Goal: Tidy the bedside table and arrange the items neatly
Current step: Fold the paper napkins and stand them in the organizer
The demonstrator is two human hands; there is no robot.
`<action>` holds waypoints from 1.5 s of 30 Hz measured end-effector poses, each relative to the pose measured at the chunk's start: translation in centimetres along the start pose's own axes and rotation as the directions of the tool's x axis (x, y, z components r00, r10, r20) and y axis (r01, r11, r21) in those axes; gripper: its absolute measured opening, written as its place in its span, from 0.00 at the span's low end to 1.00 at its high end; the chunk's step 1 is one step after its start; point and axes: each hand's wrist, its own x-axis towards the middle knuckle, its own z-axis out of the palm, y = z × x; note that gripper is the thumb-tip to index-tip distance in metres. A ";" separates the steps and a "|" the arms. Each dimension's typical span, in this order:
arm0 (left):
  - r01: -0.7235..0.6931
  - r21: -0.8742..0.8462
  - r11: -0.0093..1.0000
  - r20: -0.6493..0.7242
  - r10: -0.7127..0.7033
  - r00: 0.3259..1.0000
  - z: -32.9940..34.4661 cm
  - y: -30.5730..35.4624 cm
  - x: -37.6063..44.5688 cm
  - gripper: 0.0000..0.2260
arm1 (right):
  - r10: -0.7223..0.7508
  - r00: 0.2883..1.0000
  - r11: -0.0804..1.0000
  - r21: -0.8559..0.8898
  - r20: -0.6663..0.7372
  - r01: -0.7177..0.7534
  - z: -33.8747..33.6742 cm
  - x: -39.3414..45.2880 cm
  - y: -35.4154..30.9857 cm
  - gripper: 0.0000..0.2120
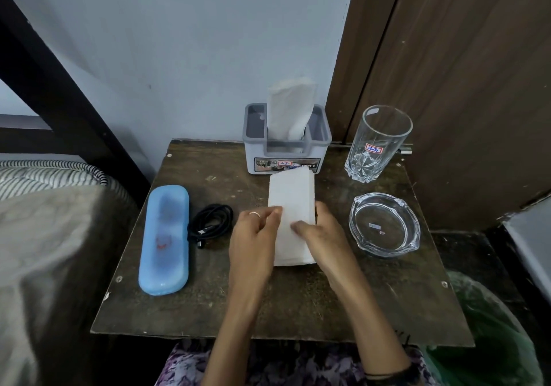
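A folded stack of white tissues [292,194] lies in the middle of the dark wooden bedside table [298,302]. My left hand [253,233] grips its left edge, thumb on top. My right hand [322,233] holds its right edge, fingers pressed on the paper. Behind the stack stands a grey tissue holder [319,135] with a white tissue sticking up out of it. A blue oblong case [165,239] lies at the table's left, with a coiled black cable [210,224] beside it. A tall drinking glass [377,144] and a glass ashtray [384,224] stand at the right.
A bed with a striped cover [53,174] borders the table on the left, under a dark bed frame. A brown wooden door [462,87] rises at the back right. A green plastic bag [489,332] sits low at the right front corner.
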 end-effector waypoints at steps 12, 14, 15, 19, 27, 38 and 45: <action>-0.254 -0.034 0.967 -0.041 0.253 0.967 0.0 0.3 -0.2 0.14 | -0.357 0.933 0.925 -0.124 0.047 0.360 -0.7 0.4 0.2 0.18; -0.223 0.019 0.975 -0.016 0.223 0.975 0.1 0.0 -0.3 0.17 | -0.360 0.932 0.918 -0.159 0.043 0.362 -0.7 0.6 0.7 0.16; -0.223 0.049 0.974 -0.020 0.224 0.974 0.2 0.0 -0.3 0.18 | -0.375 0.926 0.913 -0.158 0.029 0.375 -0.7 0.7 0.7 0.15; -0.341 0.122 0.932 -0.086 0.352 0.932 -0.2 2.2 0.3 0.14 | -0.601 0.791 0.790 -0.235 -0.114 0.566 -1.0 1.2 -1.0 0.09; -0.505 0.391 0.769 -0.086 0.577 0.812 -0.3 8.7 7.8 0.02 | -0.695 0.649 0.702 -0.096 -0.308 0.706 -2.6 7.3 -6.7 0.09; -0.496 0.593 0.635 0.023 0.602 0.798 -0.3 6.4 10.8 0.06 | -0.750 0.603 0.657 -0.418 -0.274 0.628 -1.6 9.9 -6.0 0.08; -0.442 0.667 0.599 -0.042 0.623 0.781 0.7 5.3 10.6 0.08 | -0.726 0.649 0.649 -0.538 -0.228 0.538 -1.8 10.4 -5.8 0.10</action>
